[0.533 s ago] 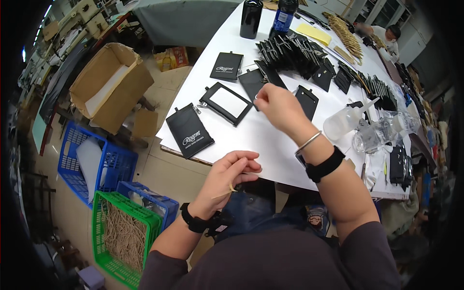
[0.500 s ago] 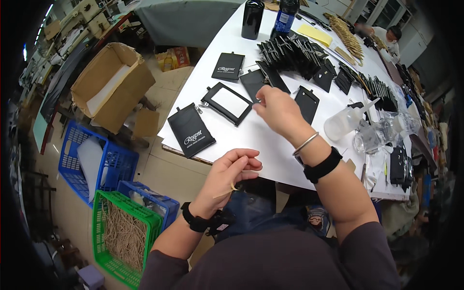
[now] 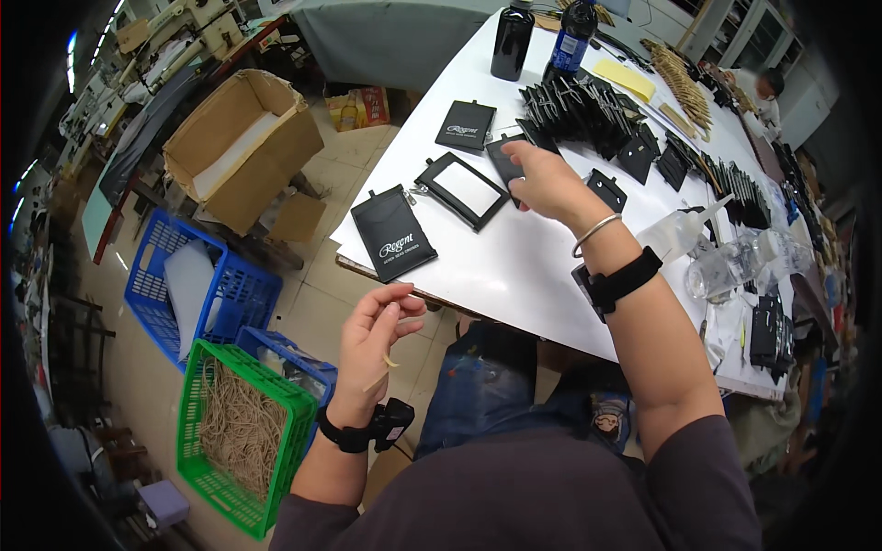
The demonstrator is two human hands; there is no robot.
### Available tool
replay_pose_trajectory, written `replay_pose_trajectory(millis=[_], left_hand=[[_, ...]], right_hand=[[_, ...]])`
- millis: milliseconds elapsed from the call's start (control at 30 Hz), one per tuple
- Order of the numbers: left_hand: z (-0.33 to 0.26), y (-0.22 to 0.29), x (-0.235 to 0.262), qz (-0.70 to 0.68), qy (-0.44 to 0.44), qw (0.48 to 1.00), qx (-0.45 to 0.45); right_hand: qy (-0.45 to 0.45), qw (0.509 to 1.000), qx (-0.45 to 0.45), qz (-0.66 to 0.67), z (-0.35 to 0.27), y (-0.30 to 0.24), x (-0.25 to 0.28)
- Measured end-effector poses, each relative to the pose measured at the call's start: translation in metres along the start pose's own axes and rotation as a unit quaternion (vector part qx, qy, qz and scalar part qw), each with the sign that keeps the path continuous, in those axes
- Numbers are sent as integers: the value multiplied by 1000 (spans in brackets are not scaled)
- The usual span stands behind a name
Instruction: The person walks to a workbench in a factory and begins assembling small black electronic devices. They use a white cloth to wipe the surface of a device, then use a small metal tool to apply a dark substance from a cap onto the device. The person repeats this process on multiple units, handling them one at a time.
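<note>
My right hand reaches over the white table, thumb and forefinger apart, just above a black card holder that it partly covers. I see nothing held in it. My left hand hovers off the table's near left edge, fingers loosely bent and apart, holding nothing; a thin tan strip sticks out by its thumb base. Left of the right hand lie a black card holder with a white window, a large black pouch with pale print and a smaller printed black pouch.
A dense row of black card holders stands farther back, near two dark bottles. At right are a translucent squeeze bottle and clear plastic. Left on the floor stand a cardboard box, blue crate and green crate.
My left hand has moved left and down, away from the table edge. My right hand's thumb and forefinger have spread apart over the black card holder. The view has shifted slightly.
</note>
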State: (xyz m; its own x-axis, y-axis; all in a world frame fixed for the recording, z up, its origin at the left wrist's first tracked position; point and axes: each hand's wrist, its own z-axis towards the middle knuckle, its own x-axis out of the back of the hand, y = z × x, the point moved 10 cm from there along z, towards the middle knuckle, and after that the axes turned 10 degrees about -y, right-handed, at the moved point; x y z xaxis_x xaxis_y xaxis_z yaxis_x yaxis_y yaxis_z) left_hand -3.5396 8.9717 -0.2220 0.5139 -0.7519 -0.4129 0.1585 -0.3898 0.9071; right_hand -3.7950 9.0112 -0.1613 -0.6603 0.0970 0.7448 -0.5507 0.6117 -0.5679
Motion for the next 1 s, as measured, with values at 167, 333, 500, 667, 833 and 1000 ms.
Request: replay_pose_trajectory(millis=[167,333,500,667,833,1000], left_hand=[[10,-4,-22,-33,-36,999,12],[14,-17,-43,-22,-70,997,36],[13,-25,-44,-22,-71,996,48],[14,-19,-41,-17,-65,997,45],[18,-25,-57,-30,-92,994,54],[15,-25,-65,-144,-97,985,25]], right_hand=[[15,995,51,-79,10,-3,0],[-4,986,72,-147,6,-20,-30],[-24,980,42,-193,11,-24,-48],[-30,974,8,-223,12,-30,-53],[24,995,15,-90,10,-9,-30],[31,989,116,81,-60,-33,-14]])
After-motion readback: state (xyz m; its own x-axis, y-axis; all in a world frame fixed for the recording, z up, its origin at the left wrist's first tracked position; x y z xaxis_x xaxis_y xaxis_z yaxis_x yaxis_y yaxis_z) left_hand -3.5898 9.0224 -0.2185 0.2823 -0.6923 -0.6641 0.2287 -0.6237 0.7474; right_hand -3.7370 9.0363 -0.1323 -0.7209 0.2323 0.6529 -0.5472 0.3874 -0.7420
